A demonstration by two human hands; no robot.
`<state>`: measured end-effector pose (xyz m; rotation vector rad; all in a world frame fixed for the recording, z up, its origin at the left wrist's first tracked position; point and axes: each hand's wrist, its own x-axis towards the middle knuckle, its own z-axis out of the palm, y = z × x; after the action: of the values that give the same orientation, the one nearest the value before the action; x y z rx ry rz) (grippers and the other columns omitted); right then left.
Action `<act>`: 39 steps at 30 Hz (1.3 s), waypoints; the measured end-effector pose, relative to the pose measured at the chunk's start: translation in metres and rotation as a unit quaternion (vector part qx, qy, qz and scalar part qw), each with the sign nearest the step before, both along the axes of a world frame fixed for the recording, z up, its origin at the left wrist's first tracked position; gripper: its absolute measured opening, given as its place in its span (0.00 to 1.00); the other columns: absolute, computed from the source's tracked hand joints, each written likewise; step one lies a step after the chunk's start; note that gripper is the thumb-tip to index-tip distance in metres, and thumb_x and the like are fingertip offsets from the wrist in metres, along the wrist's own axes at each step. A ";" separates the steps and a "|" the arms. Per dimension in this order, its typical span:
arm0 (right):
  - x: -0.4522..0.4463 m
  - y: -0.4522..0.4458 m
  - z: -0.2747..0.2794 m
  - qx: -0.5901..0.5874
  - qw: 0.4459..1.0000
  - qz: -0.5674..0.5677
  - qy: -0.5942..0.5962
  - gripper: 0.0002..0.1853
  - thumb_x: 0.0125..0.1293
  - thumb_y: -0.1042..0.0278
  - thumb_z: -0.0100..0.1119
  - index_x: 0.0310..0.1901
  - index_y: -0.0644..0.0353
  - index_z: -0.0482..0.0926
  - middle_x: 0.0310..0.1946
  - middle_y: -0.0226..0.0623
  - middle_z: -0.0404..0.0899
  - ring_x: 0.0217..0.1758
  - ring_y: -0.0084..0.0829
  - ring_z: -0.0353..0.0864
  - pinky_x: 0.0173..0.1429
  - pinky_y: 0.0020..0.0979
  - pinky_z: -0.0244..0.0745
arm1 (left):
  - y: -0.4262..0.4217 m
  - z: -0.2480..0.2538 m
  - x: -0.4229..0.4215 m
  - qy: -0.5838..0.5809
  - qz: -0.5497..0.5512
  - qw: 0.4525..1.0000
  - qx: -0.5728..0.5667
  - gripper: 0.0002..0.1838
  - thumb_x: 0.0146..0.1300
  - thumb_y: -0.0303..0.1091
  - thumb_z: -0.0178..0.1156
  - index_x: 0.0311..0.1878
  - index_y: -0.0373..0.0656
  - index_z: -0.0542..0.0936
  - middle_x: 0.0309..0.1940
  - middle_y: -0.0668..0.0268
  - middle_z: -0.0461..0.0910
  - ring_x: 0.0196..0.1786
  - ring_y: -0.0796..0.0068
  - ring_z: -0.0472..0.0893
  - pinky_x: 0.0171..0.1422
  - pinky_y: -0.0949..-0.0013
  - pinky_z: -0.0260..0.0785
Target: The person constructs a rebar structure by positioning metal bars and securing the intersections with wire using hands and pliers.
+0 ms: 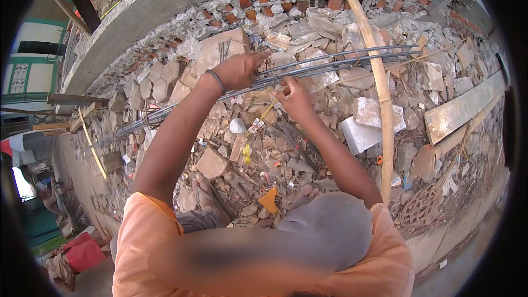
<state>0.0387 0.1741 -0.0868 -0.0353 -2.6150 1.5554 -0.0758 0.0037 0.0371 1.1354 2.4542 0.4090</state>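
Head view, looking down past orange sleeves (144, 217): two bare hands, near each other but apart, both at a bundle of long, thin steel bars (325, 68). Bars running from well to the left of the hands, under the left forearm, past the fingers of both hands and on to the right.

Left hand (237, 71) at the bars, knuckles upward, fingers curled, index finger pointing to the right; dark band (215, 80) around the wrist. Impossible to tell whether clamped on a bar, with the palm hidden.

Right hand (297, 100) just to the right of the left hand and nearer the body, fingertips bent and close together against the near side of the bars. No telling whether pinched on metal or only touching.

Just below the right hand, toward the body, a thin yellow strip (267, 111), slanting down to the left. To the right of the right hand, a long bamboo pole (381, 85), crossing the bars. Between pole and right forearm, pale blocks (360, 135), partly behind the pole.

Just beyond the left hand, a large, dusty block (208, 49); farther beyond both hands, a wall with exposed red brick. Below the hands, broken rubble, sandalled feet and an orange fragment (268, 201). Far right of the hands, a weathered plank (465, 109).
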 end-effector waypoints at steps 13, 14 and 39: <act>-0.013 -0.013 -0.007 0.050 0.990 0.012 0.131 0.08 0.65 0.71 0.58 0.41 0.67 0.79 0.43 0.57 0.78 0.40 0.59 0.79 0.44 0.49 0.76 | -0.006 -0.018 0.007 -0.019 0.040 0.999 0.020 0.35 0.54 0.22 0.54 0.69 0.42 0.66 0.48 0.41 0.79 0.50 0.39 0.78 0.56 0.50 0.70; -0.013 -0.013 -0.006 0.054 0.991 0.009 0.123 0.08 0.65 0.71 0.59 0.41 0.67 0.79 0.42 0.56 0.78 0.40 0.59 0.79 0.44 0.49 0.76 | -0.007 -0.020 0.007 -0.014 0.036 0.999 0.023 0.34 0.54 0.23 0.54 0.69 0.42 0.66 0.49 0.41 0.79 0.50 0.39 0.78 0.57 0.50 0.70; 0.118 -0.003 -0.009 0.208 0.973 0.075 -0.071 0.34 0.49 0.71 0.72 0.62 0.56 0.72 0.55 0.45 0.69 0.61 0.47 0.66 0.64 0.45 0.64 | -0.007 -0.125 0.221 0.038 0.322 0.943 0.074 0.24 0.56 0.39 0.66 0.54 0.39 0.74 0.52 0.50 0.72 0.55 0.48 0.73 0.58 0.54 0.70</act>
<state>0.1568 0.1710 -0.0956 0.0887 -3.0662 1.0422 0.1453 -0.0036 -0.0878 0.3619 2.8618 0.7550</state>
